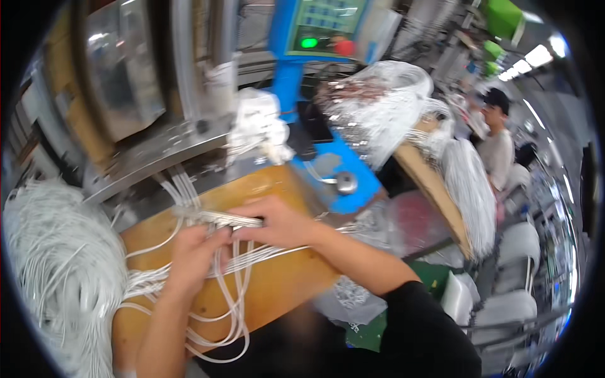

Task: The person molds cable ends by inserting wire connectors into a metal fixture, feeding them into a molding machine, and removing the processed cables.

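The bundle of white cables (217, 218) is held just above the wooden tabletop (290, 277), between the person's two hands. The right hand (280, 220) is closed around it near one end, fingers over the top and thumb beneath; the left hand (194, 249) is curled against its underside and seems to grip it too, though blur hides its exact finger placement. Loose loops (242, 309) hang below the hands, and more strands run across the wood to a large heap of white cable (63, 271) on the left. The step in hand looks like gathering and evening up the strands; the next move would call for a steady grip that keeps the ends together and the loops untangled. Beyond the tabletop are a blue plate (362, 198), a white pile (258, 126) and a control panel (328, 28).
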`<act>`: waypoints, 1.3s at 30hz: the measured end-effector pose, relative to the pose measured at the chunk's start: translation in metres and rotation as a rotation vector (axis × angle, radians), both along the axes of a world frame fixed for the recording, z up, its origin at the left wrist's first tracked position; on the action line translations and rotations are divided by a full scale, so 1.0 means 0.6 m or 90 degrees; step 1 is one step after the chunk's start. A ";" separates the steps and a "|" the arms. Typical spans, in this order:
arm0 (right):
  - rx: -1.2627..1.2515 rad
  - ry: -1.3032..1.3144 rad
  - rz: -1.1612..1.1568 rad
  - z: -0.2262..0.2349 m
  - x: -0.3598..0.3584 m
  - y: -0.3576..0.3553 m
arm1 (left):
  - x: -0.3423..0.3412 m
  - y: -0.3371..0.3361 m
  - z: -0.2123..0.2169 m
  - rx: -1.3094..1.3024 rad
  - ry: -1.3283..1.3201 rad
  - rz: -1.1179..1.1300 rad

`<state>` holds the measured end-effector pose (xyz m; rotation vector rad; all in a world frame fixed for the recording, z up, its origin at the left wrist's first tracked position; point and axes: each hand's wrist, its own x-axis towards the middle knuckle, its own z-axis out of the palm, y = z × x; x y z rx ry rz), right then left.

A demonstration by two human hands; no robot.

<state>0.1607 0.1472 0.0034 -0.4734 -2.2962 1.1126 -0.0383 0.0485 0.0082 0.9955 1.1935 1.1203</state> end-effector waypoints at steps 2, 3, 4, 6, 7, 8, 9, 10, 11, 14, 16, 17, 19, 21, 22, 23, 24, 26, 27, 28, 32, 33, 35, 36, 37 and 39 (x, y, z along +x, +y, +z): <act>-0.073 0.038 0.006 0.001 0.002 -0.002 | 0.003 -0.002 0.003 -0.021 -0.001 0.017; -0.118 0.047 -0.002 0.002 0.001 -0.003 | 0.005 -0.005 0.005 -0.030 -0.022 0.030; -0.164 0.053 -0.006 0.001 0.000 -0.001 | 0.005 -0.004 0.006 -0.035 -0.053 0.051; -0.187 0.062 -0.057 -0.003 -0.002 0.003 | 0.007 -0.006 0.006 -0.003 0.012 0.148; -0.216 0.062 -0.066 -0.006 -0.002 0.005 | 0.005 -0.008 0.006 0.028 0.037 0.179; -0.250 0.055 -0.084 -0.009 -0.003 0.009 | 0.003 -0.007 0.007 0.034 0.058 0.224; -0.242 0.071 -0.066 -0.013 -0.002 0.010 | -0.001 -0.008 0.007 0.055 0.035 0.203; -0.239 0.078 -0.057 -0.016 -0.001 0.011 | -0.005 -0.009 0.007 0.061 0.029 0.174; -0.235 0.084 -0.046 -0.017 -0.001 0.011 | -0.009 -0.009 0.008 0.046 0.014 0.145; -0.248 0.066 0.029 -0.017 -0.003 0.006 | -0.018 -0.012 0.007 0.000 -0.001 0.091; -0.235 0.075 0.021 -0.011 -0.005 0.003 | -0.017 -0.013 0.005 0.006 -0.004 0.081; -0.253 0.078 0.021 -0.008 -0.006 0.002 | -0.015 -0.013 0.006 0.014 0.002 0.100; -0.247 0.081 0.008 -0.001 -0.003 0.000 | -0.008 -0.013 0.008 0.038 0.001 0.123; -0.202 0.077 0.004 0.004 0.004 0.001 | 0.001 -0.012 0.011 0.027 0.029 0.110; -0.155 0.012 -0.016 0.005 0.008 0.003 | 0.002 -0.011 0.013 -0.010 0.060 0.147; -0.105 -0.024 0.015 0.007 0.012 0.003 | 0.007 -0.011 0.013 -0.041 0.079 0.150; -0.057 -0.036 0.016 0.009 0.015 0.002 | 0.005 -0.011 0.013 -0.045 0.038 0.126; -0.186 -0.112 -0.061 0.014 0.023 -0.001 | 0.004 -0.013 0.007 0.023 0.206 0.061; -0.180 -0.052 -0.039 0.017 0.025 -0.003 | 0.006 -0.014 -0.001 0.060 0.073 0.066; -0.207 0.002 -0.016 0.019 0.027 -0.001 | 0.002 -0.004 -0.010 0.133 0.168 0.080; -0.094 0.014 -0.155 0.018 0.031 0.009 | -0.040 0.044 -0.060 0.270 0.108 0.213; -0.109 -0.006 -0.182 0.015 0.031 0.010 | -0.058 0.055 -0.070 0.323 0.162 0.318; -0.003 -0.065 -0.222 0.009 0.033 0.017 | -0.087 0.093 -0.074 0.358 0.273 0.434; 0.083 -0.157 -0.275 0.006 0.035 0.022 | -0.094 0.114 -0.072 0.282 0.247 0.433; 0.090 -0.101 -0.225 0.003 0.036 0.027 | -0.099 0.138 -0.068 0.169 0.200 0.383; 0.044 -0.115 -0.192 -0.004 0.040 0.036 | -0.099 0.181 -0.059 0.094 -0.056 0.288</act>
